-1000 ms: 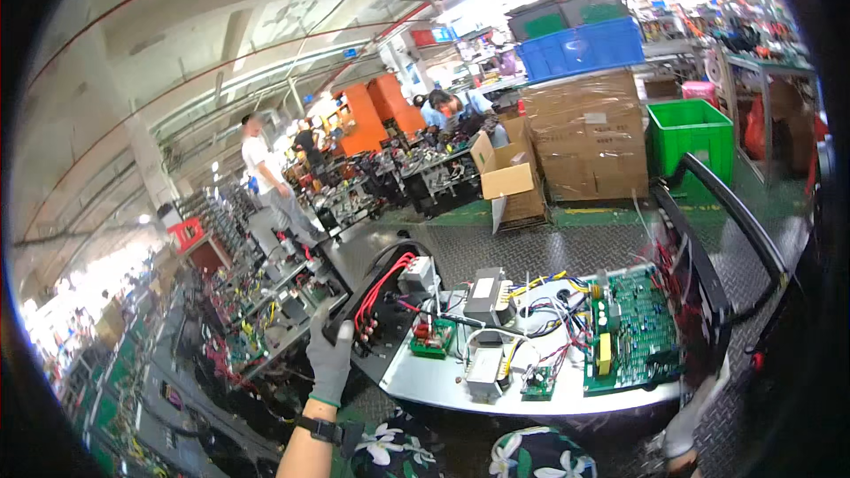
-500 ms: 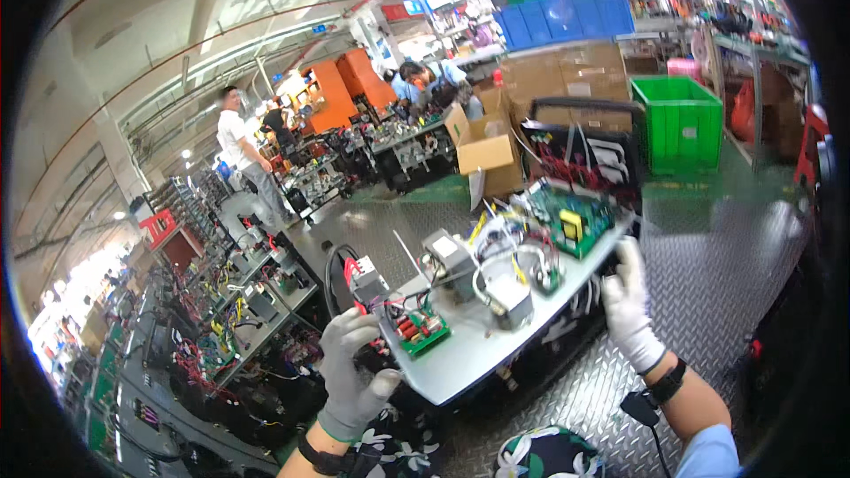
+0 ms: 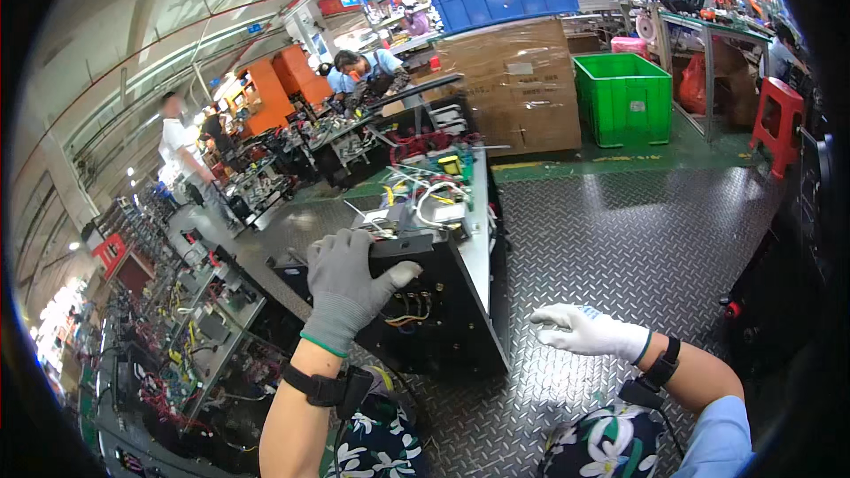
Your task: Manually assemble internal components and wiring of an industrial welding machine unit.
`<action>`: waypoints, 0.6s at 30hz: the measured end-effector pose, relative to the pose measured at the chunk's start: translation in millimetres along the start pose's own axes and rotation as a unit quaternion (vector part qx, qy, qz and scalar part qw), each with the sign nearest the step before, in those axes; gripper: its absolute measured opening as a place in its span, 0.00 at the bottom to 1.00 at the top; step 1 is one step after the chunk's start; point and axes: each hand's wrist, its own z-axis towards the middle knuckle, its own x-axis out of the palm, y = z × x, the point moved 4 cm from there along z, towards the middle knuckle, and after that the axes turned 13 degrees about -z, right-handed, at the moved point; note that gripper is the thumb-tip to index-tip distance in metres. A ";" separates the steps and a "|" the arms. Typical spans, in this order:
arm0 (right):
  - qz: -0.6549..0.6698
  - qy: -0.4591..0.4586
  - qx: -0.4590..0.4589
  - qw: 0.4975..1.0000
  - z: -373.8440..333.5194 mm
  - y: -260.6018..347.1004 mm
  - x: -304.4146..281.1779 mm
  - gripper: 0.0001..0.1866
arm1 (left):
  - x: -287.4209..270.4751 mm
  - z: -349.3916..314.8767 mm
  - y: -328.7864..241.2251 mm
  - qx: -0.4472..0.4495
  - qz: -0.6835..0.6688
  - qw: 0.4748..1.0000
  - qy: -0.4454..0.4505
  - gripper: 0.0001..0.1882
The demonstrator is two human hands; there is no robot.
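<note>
My left hand [image 3: 341,288], in a grey glove, grips the top edge of an upright black end panel [image 3: 456,319], its thumb on the near face beside a cutout with wires. Behind the panel stretches the electronic unit's pale metal base [image 3: 482,248], carrying wires, grey blocks and a green circuit board [image 3: 436,162]. At the far end stands another dark panel [image 3: 443,119], partly behind the wiring. To the right of the unit, my right hand [image 3: 591,333], in a white glove, hangs over the floor with fingers stretched out, touching nothing.
Patterned metal floor plate [image 3: 611,239] spreads to the right. A green bin [image 3: 624,106], a wrapped cardboard stack [image 3: 513,88] and a red stool [image 3: 779,124] stand beyond. Benches with electronics [image 3: 212,327] line the left. A person in white [image 3: 181,150] stands farther back.
The unit has swung round, its near end now facing me with the black panel upright. My left hand has moved onto that panel. My right hand has come away from the unit's right edge and lower.
</note>
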 end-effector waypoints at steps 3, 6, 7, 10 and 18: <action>0.120 0.087 0.126 0.981 -7.7 -25.8 2.5 0.29 | 5.8 11.5 -3.2 -0.013 0.071 0.997 0.026 0.36; 0.111 0.092 0.135 0.980 4.4 -63.3 20.2 0.27 | 6.2 16.4 -5.2 -0.020 0.064 0.997 -0.036 0.33; 0.121 0.093 0.140 0.978 9.4 -69.3 22.6 0.27 | 12.3 21.5 -6.7 -0.017 0.067 0.996 -0.064 0.33; 0.170 0.106 0.161 0.966 18.1 -87.2 44.3 0.26 | 49.2 47.7 -9.3 -0.022 0.074 0.992 -0.098 0.34; 0.170 0.132 0.159 0.963 3.3 -102.8 62.1 0.26 | 79.4 92.4 59.9 -0.108 0.216 0.967 -0.082 0.34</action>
